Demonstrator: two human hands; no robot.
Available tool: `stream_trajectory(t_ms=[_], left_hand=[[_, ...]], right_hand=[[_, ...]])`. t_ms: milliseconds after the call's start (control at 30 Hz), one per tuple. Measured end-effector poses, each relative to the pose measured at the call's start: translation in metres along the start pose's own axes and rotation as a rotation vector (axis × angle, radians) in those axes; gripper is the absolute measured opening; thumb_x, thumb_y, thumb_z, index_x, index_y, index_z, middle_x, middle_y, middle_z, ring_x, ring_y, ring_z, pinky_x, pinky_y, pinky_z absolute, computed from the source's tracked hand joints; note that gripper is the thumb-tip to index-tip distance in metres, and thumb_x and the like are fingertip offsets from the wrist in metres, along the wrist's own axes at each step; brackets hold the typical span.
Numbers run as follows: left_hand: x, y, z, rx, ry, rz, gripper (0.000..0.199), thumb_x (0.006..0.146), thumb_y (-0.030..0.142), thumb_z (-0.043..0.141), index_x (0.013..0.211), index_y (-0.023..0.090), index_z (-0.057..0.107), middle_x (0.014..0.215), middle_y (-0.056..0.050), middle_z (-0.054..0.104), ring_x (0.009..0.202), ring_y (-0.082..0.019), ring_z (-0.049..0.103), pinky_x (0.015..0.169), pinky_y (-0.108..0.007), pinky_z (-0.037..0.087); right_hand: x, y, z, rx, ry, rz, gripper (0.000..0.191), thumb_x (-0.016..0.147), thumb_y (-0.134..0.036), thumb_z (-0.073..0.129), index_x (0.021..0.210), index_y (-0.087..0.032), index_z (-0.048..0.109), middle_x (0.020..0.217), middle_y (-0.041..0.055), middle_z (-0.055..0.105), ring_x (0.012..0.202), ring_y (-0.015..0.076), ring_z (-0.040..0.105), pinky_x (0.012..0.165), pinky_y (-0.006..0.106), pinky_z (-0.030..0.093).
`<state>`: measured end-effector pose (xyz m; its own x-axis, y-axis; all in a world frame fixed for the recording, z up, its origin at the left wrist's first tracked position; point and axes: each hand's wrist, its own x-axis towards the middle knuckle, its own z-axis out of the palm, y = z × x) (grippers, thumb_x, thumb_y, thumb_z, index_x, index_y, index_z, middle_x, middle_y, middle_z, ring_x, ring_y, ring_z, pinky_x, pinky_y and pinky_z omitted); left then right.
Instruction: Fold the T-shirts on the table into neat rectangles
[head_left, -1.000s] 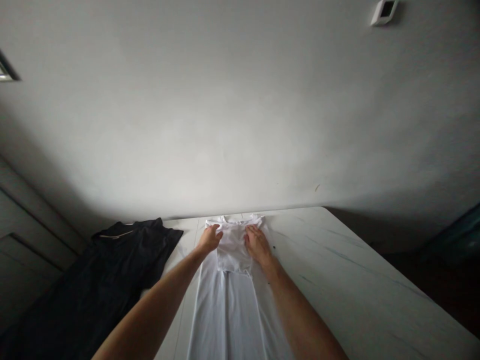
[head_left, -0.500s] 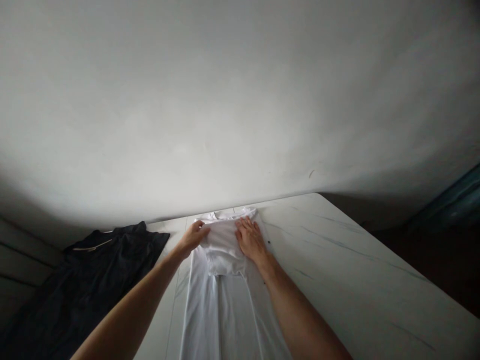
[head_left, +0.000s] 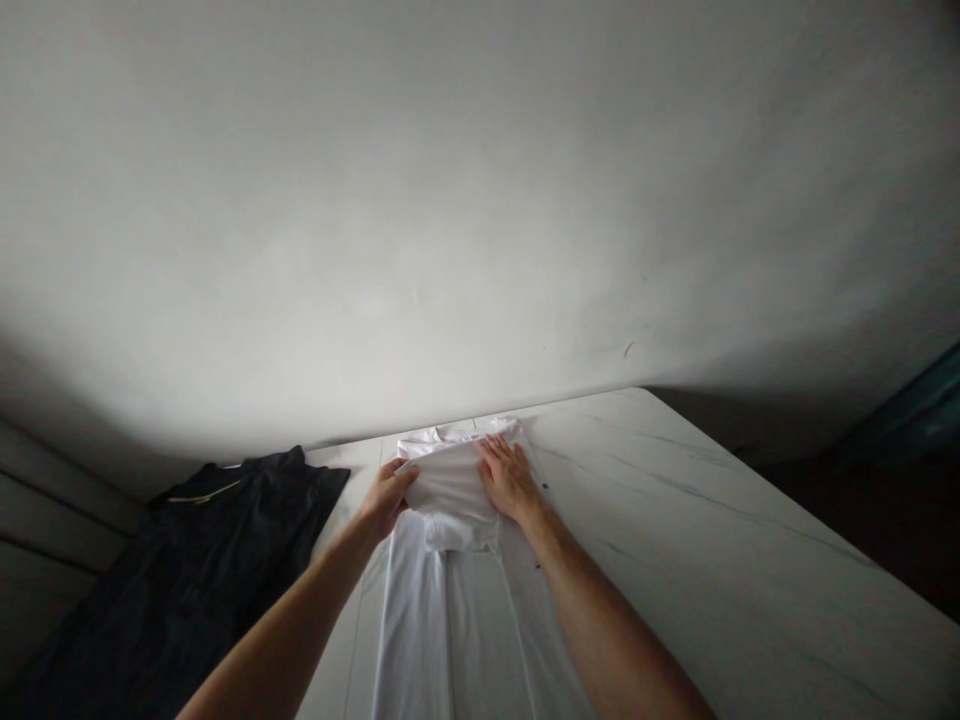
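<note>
White garment [head_left: 450,640] lies long on the table [head_left: 675,540], at the bottom middle of the frame, and its far end with the collar [head_left: 457,433] reaches near the far table edge. From my place I see that the upper part is folded over on itself, so a thick flap [head_left: 450,495] lies on top, and below this flap the long lower part runs down and out of the frame.

My left hand [head_left: 388,497] is at the left edge of the flap. Its fingers [head_left: 401,478] are curled over the fold and they have hold of the cloth, but I cannot tell exactly how much cloth is inside the grip. My right hand [head_left: 510,480] lies flat on the right side of the flap, with the fingers [head_left: 499,462] spread and pressing down, and it does not pinch anything. Both hands touch the white garment, with the flap between them.

Dark garment [head_left: 217,570] lies at the lower left of the frame, just beside the table's left edge, and a thin pale line [head_left: 202,492] crosses its top part. Bare wall [head_left: 480,200] fills the upper half of the frame. Dark teal shape [head_left: 915,420] shows at the right edge, but it is too dim for me to name.
</note>
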<state>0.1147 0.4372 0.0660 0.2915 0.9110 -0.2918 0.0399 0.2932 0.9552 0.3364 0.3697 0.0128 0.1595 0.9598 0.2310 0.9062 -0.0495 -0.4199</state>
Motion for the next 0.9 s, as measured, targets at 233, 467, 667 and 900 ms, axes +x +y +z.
stream_trajectory(t_ms=[233, 467, 667, 900], left_hand=[[0.002, -0.021, -0.002, -0.005, 0.079, -0.049, 0.034, 0.064, 0.037, 0.078, 0.084, 0.017, 0.061, 0.065, 0.002, 0.059, 0.056, -0.012, 0.057, 0.053, -0.024, 0.047], [-0.011, -0.025, -0.005, 0.116, -0.063, 0.023, 0.077, 0.050, 0.029, 0.093, 0.116, 0.015, 0.057, 0.085, -0.002, 0.070, 0.074, -0.016, 0.065, 0.065, -0.026, 0.052], [-0.018, -0.028, 0.004, 0.092, -0.009, 0.063, 0.095, 0.075, 0.037, 0.077, 0.152, 0.023, 0.024, 0.086, 0.002, 0.065, 0.071, -0.013, 0.064, 0.069, -0.029, 0.053], [-0.037, -0.033, 0.005, 0.046, -0.167, 0.074, 0.120, 0.059, 0.031, 0.091, 0.158, 0.023, 0.021, 0.107, -0.007, 0.071, 0.085, -0.017, 0.066, 0.076, -0.028, 0.052]], right_hand=[[0.000, 0.000, 0.000, -0.054, 0.007, 0.047, 0.049, 0.104, -0.035, 0.035, 0.147, -0.019, 0.050, 0.157, 0.0110, 0.043, 0.150, 0.0263, 0.029, 0.122, 0.053, 0.018], [-0.001, -0.002, -0.002, -0.096, -0.065, 0.039, 0.053, 0.104, -0.041, 0.033, 0.150, -0.019, 0.045, 0.158, 0.0122, 0.041, 0.150, 0.0277, 0.028, 0.121, 0.056, 0.014], [0.001, 0.002, 0.005, -0.095, -0.048, 0.038, 0.054, 0.104, -0.043, 0.031, 0.149, -0.017, 0.047, 0.157, 0.0121, 0.043, 0.148, 0.0281, 0.031, 0.121, 0.055, 0.015], [0.001, 0.002, 0.004, -0.108, -0.037, 0.033, 0.052, 0.104, -0.042, 0.033, 0.148, -0.019, 0.048, 0.156, 0.0115, 0.045, 0.148, 0.0280, 0.033, 0.121, 0.055, 0.016]])
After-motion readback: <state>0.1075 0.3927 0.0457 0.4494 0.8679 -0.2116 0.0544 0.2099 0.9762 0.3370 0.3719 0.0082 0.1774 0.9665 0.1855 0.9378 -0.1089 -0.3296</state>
